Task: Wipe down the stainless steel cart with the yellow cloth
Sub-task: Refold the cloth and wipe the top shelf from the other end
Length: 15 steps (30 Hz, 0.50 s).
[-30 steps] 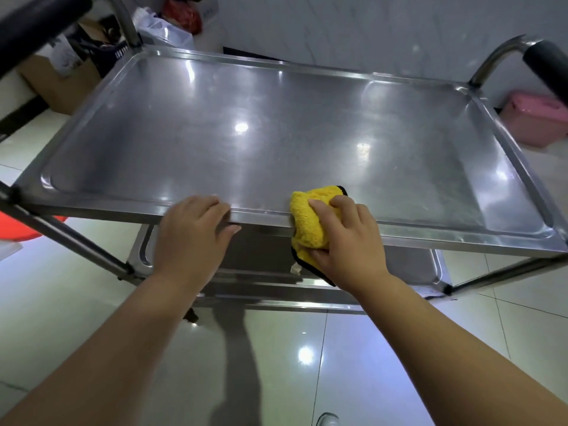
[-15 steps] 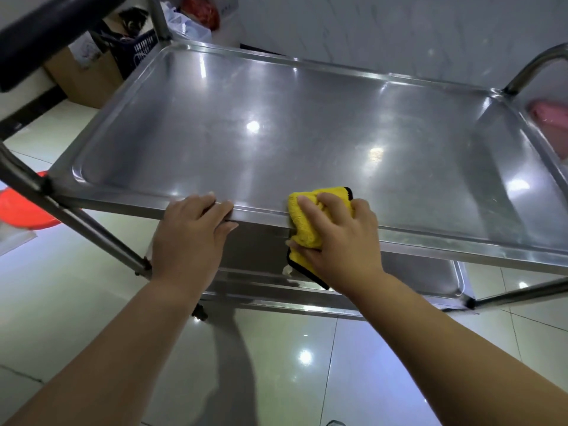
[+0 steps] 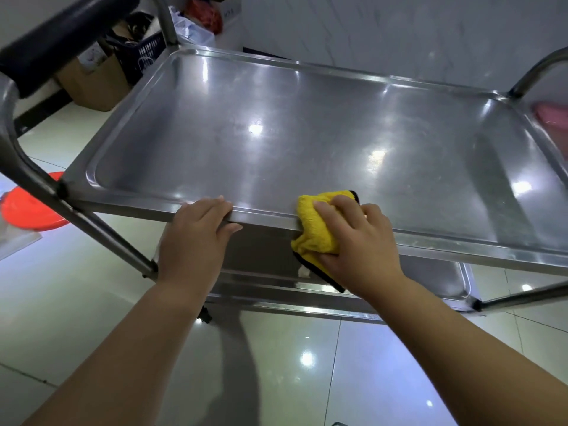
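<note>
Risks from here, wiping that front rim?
1. The yellow cloth is bunched over the cart's front rim; a loose fold hangs below and might snag.
2. The left hand grips the same rim close by; the right hand may bump it when sliding left.
3. The glossy floor looks slippery; the cart may roll.

The cart's top tray (image 3: 307,124) lies bare and open to reach. Its near rim is taken by the left hand (image 3: 193,241) and the right hand (image 3: 359,244) on the yellow cloth (image 3: 316,235); handle posts (image 3: 166,23) flank both ends.
</note>
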{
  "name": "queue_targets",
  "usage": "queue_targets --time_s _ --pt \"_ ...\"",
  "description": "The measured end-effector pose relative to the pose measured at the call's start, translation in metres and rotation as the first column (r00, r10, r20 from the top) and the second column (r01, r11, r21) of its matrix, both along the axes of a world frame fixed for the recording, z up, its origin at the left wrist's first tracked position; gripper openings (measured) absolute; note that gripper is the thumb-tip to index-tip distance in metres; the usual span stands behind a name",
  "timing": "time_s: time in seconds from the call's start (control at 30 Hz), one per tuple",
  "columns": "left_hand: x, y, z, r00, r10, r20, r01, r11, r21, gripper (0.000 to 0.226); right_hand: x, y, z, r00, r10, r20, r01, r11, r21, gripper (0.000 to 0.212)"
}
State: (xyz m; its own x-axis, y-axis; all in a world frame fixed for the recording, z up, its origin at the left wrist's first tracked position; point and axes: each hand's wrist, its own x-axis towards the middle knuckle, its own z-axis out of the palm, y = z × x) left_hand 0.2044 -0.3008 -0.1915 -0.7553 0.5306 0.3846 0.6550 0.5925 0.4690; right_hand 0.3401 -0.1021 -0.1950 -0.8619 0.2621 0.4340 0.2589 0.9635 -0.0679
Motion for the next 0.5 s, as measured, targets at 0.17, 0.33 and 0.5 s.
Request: queue_targets --time_s 0.17,0.33,0.5 --pt "0.002 0.004 -0.009 0.999 0.025 -0.02 -0.025 0.999 0.03 0.028 -0.012 -0.014 0.0 0.998 -0.052 0.023 0.052 0.998 0.019 0.06" --pt "-0.003 0.003 -0.011 0.999 0.034 -0.036 -0.033 0.999 0.027 0.026 -0.051 -0.045 0.0 1.0 0.005 0.004 -0.005 1.0 0.018 0.064" --pt "-0.006 0.001 -0.01 0.998 0.006 -0.066 -0.004 0.999 0.033 0.029 -0.051 -0.044 0.002 0.999 0.049 0.018 -0.049 0.999 -0.005 0.063"
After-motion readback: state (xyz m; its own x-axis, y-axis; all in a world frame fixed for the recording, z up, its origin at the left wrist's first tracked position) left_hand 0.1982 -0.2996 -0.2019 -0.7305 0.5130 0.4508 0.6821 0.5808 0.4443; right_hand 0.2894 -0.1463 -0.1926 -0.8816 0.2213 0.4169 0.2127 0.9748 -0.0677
